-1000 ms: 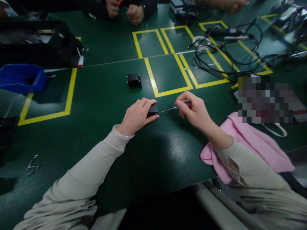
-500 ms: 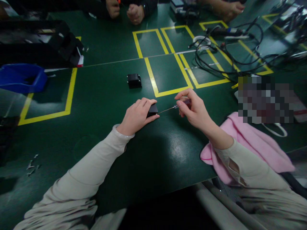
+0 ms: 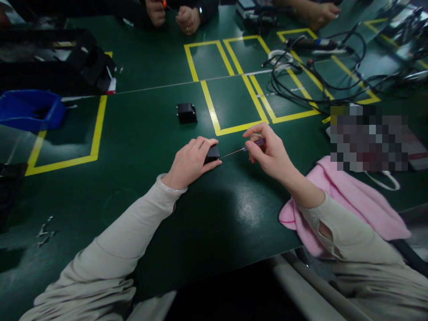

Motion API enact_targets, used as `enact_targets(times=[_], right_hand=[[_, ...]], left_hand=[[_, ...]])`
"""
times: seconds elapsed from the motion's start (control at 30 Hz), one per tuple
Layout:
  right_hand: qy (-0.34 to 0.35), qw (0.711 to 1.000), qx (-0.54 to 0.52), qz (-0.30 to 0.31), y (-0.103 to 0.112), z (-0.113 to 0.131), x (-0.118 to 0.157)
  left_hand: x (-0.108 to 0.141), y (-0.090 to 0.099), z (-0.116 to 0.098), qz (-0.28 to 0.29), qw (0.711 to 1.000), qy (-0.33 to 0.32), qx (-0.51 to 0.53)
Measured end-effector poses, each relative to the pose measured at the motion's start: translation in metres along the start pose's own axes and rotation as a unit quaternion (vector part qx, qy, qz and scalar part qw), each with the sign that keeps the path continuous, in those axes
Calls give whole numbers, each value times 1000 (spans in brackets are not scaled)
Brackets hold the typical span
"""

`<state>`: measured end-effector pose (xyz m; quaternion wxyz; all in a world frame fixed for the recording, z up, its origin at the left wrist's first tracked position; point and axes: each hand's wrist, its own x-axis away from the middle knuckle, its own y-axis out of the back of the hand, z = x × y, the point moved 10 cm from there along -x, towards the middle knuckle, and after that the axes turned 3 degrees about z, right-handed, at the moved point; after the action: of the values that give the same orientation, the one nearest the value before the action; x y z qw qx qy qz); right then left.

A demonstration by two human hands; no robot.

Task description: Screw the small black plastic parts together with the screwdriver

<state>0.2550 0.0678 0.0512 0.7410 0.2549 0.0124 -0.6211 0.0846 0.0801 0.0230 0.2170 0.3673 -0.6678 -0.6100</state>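
My left hand (image 3: 190, 161) grips a small black block-like part (image 3: 213, 153) against the green tabletop (image 3: 214, 223); the fingers cover much of it. From the right, my right hand (image 3: 269, 149) pinches the handle of a screwdriver (image 3: 234, 153) between thumb and fingers. Its thin shaft slants down to the left, and the tip meets the right end of the part, where a small bright spot, perhaps a screw, shows. A second black part (image 3: 187, 113) of similar look lies beyond my left hand, with shiny screw ends at its sides.
Several loose screws (image 3: 43, 232) lie at left. A blue bin (image 3: 31, 109) and black housings (image 3: 53, 60) stand farther back. Dark cables (image 3: 321, 80) tangle at right, above a pink cloth (image 3: 351, 200). Across the table are another person's hands (image 3: 187, 20). Yellow tape (image 3: 240, 127) marks rectangles.
Almost nothing differs. Both hands, the black part and the screwdriver keep their places, apart from a very slight shift of the whole view.
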Motion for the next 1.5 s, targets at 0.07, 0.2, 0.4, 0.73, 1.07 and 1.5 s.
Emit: enact_targets(times=[0.07, 0.2, 0.4, 0.73, 1.07, 1.5], right_hand=[[-3, 1000, 0, 1, 0, 0, 0], [-8, 1000, 4, 7, -1, 0, -1], [-5, 1000, -17, 4, -1, -2, -1], [-12, 1000, -22, 11, -3, -2, -1], [-21, 1000, -6, 11, -2, -1, 0], [-10, 1000, 11, 15, -2, 1, 0]], left_hand=[[0, 0, 0, 0, 1000, 1, 2], [0, 0, 0, -1, 1000, 0, 2], [0, 1, -1, 0, 1000, 0, -7], [1, 0, 0, 2, 1000, 4, -4], [1, 1, 0, -4, 1000, -1, -5], [0, 0, 0, 4, 1000, 0, -2]])
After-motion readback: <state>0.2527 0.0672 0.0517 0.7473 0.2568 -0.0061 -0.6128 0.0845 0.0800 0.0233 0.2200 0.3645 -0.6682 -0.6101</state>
